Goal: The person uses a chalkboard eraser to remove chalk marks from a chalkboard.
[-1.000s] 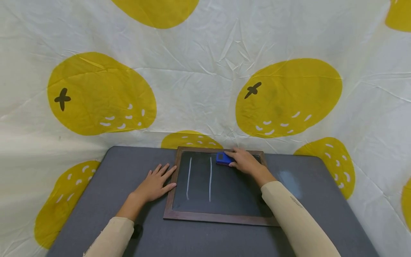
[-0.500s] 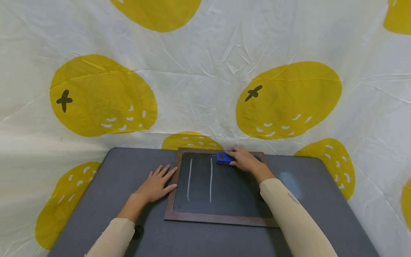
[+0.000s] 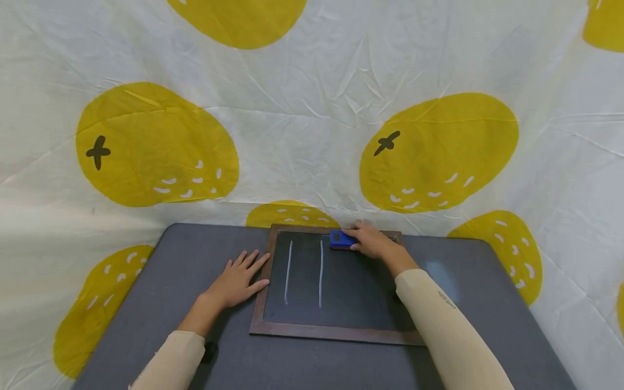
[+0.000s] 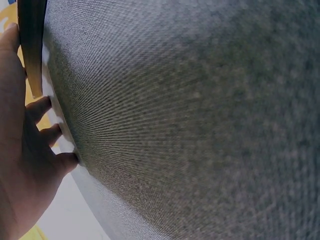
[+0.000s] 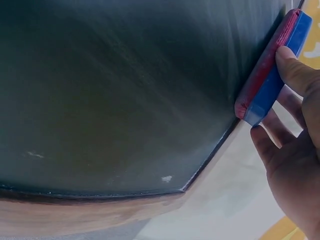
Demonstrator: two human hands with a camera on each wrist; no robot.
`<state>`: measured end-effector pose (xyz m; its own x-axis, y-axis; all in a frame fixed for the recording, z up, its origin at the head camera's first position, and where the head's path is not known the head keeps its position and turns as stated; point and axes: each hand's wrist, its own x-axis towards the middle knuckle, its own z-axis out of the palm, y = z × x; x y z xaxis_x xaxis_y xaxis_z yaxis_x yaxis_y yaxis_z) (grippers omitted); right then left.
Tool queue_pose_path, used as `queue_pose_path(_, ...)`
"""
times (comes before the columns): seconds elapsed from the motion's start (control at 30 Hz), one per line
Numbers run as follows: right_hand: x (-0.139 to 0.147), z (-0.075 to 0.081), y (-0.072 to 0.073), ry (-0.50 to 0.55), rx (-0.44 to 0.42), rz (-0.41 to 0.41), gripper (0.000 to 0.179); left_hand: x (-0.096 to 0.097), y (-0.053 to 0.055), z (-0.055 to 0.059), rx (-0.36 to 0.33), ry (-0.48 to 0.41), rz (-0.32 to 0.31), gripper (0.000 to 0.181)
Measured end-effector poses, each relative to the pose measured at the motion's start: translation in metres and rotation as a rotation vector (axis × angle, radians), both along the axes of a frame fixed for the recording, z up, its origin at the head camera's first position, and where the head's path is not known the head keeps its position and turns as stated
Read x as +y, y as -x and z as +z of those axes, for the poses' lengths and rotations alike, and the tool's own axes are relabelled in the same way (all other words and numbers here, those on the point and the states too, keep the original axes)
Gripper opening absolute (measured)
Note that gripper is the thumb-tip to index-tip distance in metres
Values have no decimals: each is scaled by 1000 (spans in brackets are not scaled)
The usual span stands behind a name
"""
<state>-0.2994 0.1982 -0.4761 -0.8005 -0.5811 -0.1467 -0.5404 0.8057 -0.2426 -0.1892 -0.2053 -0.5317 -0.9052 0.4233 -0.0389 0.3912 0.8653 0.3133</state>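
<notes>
A chalkboard (image 3: 351, 292) in a brown wooden frame lies on the grey table. Two upright white chalk lines (image 3: 320, 273) show on its left half. My right hand (image 3: 374, 242) grips a blue chalkboard eraser (image 3: 341, 239) near the board's far edge, just right of the second line. In the right wrist view, the thumb and fingers pinch the eraser (image 5: 275, 65), its red felt side against the board. My left hand (image 3: 236, 279) lies with fingers spread on the table, its thumb and index fingertips at the left side of the frame (image 4: 32, 50).
The grey table (image 3: 312, 365) extends around the board. Behind it hangs a white cloth (image 3: 297, 146) printed with yellow fruit shapes, close against the table's far edge. Faint smears and small white specks (image 5: 166, 178) mark the board's surface.
The view has tilted up slightly. Both hands, the eraser and the chalk lines keep nearly the same places on the board.
</notes>
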Motion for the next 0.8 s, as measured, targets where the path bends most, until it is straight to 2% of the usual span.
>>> queue_pose_path(0.23, 2, 1, -15, 5, 47, 12, 58, -2, -2, -1, 6, -4, -3, 74)
queue_pose_path(0.47, 3, -5, -37, 28, 59, 46, 58, -4, -4, -1, 5, -2, -14, 74)
queue_pose_path(0.8, 2, -5, -84, 39, 111, 104, 62, -8, -7, -1, 17, 6, -23, 73)
